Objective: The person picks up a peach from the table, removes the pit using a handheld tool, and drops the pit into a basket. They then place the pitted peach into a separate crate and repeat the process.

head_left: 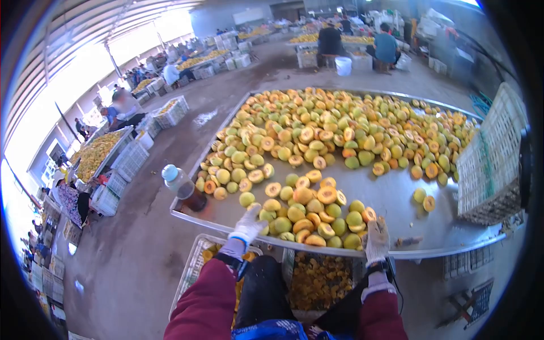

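Both my hands wear pale gloves and rest at the near edge of a metal table (351, 190). Between them lies a small heap of halved yellow-green peaches (303, 212), some cut side up with orange flesh showing. My left hand (248, 225) is against the left side of this heap, fingers stretched out, with nothing visible gripped. My right hand (377, 241) stands at the heap's right side, fingers extended upward along the peaches. A much larger spread of peaches (317, 124) covers the far part of the table.
A bottle of dark liquid (184, 188) stands at the table's left corner. A white plastic crate (493, 153) sits tilted on the right. Below are crates of fruit pieces (320, 280) and a folding stool (470, 303). Other people work at fruit-covered tables (99, 156) farther off.
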Motion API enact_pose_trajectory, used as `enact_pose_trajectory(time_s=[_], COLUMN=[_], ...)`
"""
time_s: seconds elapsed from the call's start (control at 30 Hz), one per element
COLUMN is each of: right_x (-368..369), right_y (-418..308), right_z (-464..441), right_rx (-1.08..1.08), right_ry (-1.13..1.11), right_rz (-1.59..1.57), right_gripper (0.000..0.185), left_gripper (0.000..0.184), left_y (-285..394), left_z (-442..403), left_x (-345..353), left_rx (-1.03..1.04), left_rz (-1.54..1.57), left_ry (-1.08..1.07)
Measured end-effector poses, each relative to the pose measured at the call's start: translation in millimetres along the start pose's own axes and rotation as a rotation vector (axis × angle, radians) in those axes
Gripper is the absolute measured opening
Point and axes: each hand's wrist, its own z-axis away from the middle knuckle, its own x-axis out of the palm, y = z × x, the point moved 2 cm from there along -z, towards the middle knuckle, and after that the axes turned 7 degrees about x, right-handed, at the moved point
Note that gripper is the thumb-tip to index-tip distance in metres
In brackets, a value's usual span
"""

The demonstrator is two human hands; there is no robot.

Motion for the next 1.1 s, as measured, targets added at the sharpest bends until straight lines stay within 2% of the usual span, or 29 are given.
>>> enact_pose_trajectory(time_s=[0.03, 0.1, 0.13, 0.17, 0.2, 0.23, 0.33, 0.43, 0.5, 0.57, 0.63, 0.67, 0.77, 0.9, 0.93, 0.97, 1.0, 1.03, 1.07, 1.1], right_x=[1, 1, 0, 0, 1, 1, 1, -2, -1, 1, -9, -11, -12, 18, 4, -3, 11, 19, 29, 35], right_y=[-2, 5, 12, 18, 16, 14, 21, 29, 27, 22, 46, 47, 50, 20, 30, 89, 32, 25, -23, -20], right_z=[1, -4, -11, -16, -13, -11, -17, -23, -21, -15, -43, -45, -48, 25, 43, 12, 87, 117, 167, 182], right_rx=[0.008, 0.022, 0.034, 0.051, 0.063, 0.072, 0.027, 0.043, 0.01, -0.033, -0.083, -0.048, -0.055, -0.078, -0.058, -0.053, -0.03, 0.081, 0.107, 0.15], right_ry=[-0.022, -0.023, -0.026, -0.028, 0.0, 0.035, 0.074, 0.096, 0.138, 0.127, 0.073, 0.003, -0.151, -0.356, -0.369, -0.364, -0.513, -0.574, -0.637, -0.647], right_rz=[-0.017, -0.057, -0.068, -0.075, -0.047, -0.023, -0.055, -0.027, 0.016, 0.039, -0.002, -0.033, -0.123, -0.142, -0.146, -0.237, -0.247, -0.3, -0.212, -0.312], right_gripper=[0.03, 0.029, 0.03, 0.031, 0.03, 0.03, 0.027, 0.03, 0.029, 0.025, 0.024, 0.023, 0.017, 0.014, 0.013, 0.021, 0.021, 0.024, 0.026, 0.028], left_gripper=[0.074, 0.075, 0.074, 0.072, 0.063, 0.06, 0.058, 0.056, 0.053, 0.057, 0.059, 0.06, 0.052, 0.049, 0.049, 0.049, 0.049, 0.045, 0.045, 0.046], left_y=[16, 27, 48, 42, 44, 27, 26, 28, 59, 57, 55, 84, 81, 99, 105, 112, 129, 139, 150, 159], left_z=[-8, -29, -37, -48, -53, -63, -68, -65, -44, -32, -17, 5, 42, 92, 100, 108, 115, 118, 125, 129], left_x=[0, 12, 13, 22, 28, 40, 42, 26, 5, 2, 1, -13, -4, -7, -8, -8, -20, -20, -23, -27], left_rx=[0.026, 0.152, 0.109, 0.162, 0.058, 0.043, 0.023, -0.045, -0.101, -0.106, -0.051, -0.171, -0.13, -0.091, -0.102, -0.121, -0.126, -0.09, -0.143, -0.19], left_rz=[-0.223, -0.44, -0.561, -0.645, -0.628, -0.618, -0.599, -0.464, -0.174, -0.135, 0.543, 0.773, 1.131, 1.33, 1.362, 1.393, 1.38, 1.361, 1.372, 1.377], left_ry=[0.019, 0.049, -0.041, -0.105, -0.196, -0.218, -0.186, -0.055, 0.12, 0.229, 0.143, 0.13, 0.085, 0.023, 0.03, 0.021, -0.074, -0.05, -0.08, -0.109])
